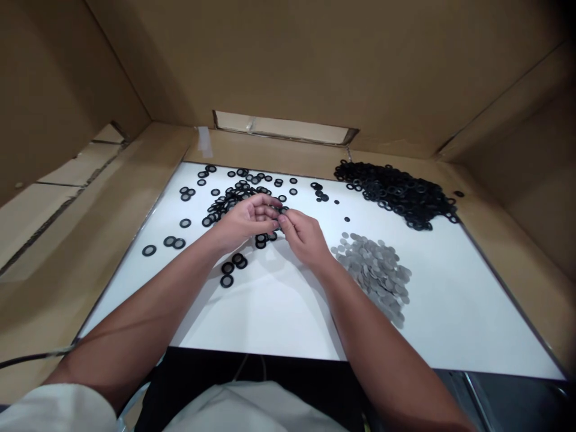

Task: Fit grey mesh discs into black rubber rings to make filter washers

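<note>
Black rings [396, 195]: heaped far right, apart from the discs, perhaps so they don't mix.
Grey discs [373, 267]: piled nearer me.
Ringed discs [227, 281]: spread leftward.
Right hand [305, 234]: pinching a small dark piece [283, 210] between both hands, seemingly to steady it.
Left hand [249, 221]: fingers curled beside it; whether gripping, I cannot tell.

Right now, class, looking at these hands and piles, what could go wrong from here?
1. The left hand is right by the ringed discs and might knock some about.
2. The right forearm looks close to the grey disc pile; a sweep could scatter it.
3. The black ring pile reaches the edge of the white board, so rings could spill over.
</note>
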The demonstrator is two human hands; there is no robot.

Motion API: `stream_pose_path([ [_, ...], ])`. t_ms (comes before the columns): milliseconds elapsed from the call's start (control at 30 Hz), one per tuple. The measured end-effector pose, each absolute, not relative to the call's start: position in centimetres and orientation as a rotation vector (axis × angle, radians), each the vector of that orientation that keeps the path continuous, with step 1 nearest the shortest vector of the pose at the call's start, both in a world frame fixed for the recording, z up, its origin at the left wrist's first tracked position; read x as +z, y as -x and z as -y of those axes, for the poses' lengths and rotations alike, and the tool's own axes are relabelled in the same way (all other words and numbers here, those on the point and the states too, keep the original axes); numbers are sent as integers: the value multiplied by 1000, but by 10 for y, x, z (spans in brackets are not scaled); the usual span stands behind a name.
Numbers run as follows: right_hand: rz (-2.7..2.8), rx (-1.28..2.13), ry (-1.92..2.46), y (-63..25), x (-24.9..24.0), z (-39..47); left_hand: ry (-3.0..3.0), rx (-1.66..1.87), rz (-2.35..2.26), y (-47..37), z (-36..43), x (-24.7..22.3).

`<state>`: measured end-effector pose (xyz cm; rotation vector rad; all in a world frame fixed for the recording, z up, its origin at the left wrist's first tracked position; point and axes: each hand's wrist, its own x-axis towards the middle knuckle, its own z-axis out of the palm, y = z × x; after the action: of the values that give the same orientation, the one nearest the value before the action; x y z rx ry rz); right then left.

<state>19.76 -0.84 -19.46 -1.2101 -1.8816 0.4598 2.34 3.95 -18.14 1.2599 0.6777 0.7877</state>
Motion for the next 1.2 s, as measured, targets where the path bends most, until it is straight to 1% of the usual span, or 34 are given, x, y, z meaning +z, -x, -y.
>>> stream_pose_path([
  [433, 1879, 379, 1122, -198, -193, 12, -1282, 797, -635, -21, -38, -174],
  [533, 1811, 497, 1123, -198, -193, 11, -1268, 771, -645, -20, -40, -176],
  [667, 1726, 742, 1142, -198, -196, 9, -1220, 744, -659, -20, -40, -176],
  [733, 1720, 791, 1156, -198, -198, 8, -1193, 749, -679, -21, -39, -176],
  [900, 1705, 805, 1106, -202, -199, 6, -1168, 768, -730, -20, -41, -177],
  [1033, 1867, 718, 1056, -205, -193, 6, -1168, 768, -738, -19, -44, -180],
  [1200, 1887, 673, 1060, -206, -192, 6, -1142, 734, -765, -18, -43, -180],
])
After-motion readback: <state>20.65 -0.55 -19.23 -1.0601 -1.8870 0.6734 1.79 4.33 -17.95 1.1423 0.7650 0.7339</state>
